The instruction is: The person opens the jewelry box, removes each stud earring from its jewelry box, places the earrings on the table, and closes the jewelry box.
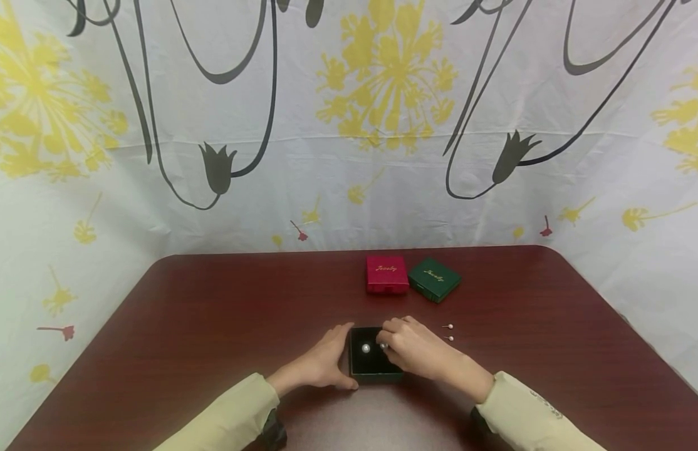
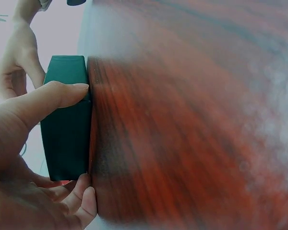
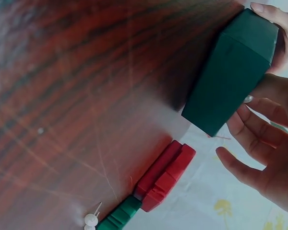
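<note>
A dark green jewelry box (image 1: 377, 378) stands lidless on the table, its inside lined in black. One pearl stud (image 1: 366, 348) sits upright in the lining. My left hand (image 1: 323, 362) holds the box at its left side, thumb (image 2: 69, 94) against the front wall and fingers around the far side. Over the box's right part, my right hand (image 1: 412, 346) pinches another pearl stud (image 1: 384, 346) between thumb and finger. That pearl shows as a small white bead (image 3: 248, 99) at the fingertips in the right wrist view; its pin is hidden.
Two pearl studs, a farther one (image 1: 450, 326) and a nearer one (image 1: 451, 339), lie on the table right of my right hand. Behind the open box are a closed red jewelry box (image 1: 387, 275) and a closed green one (image 1: 435, 280). A patterned curtain (image 1: 326, 125) hangs behind the table.
</note>
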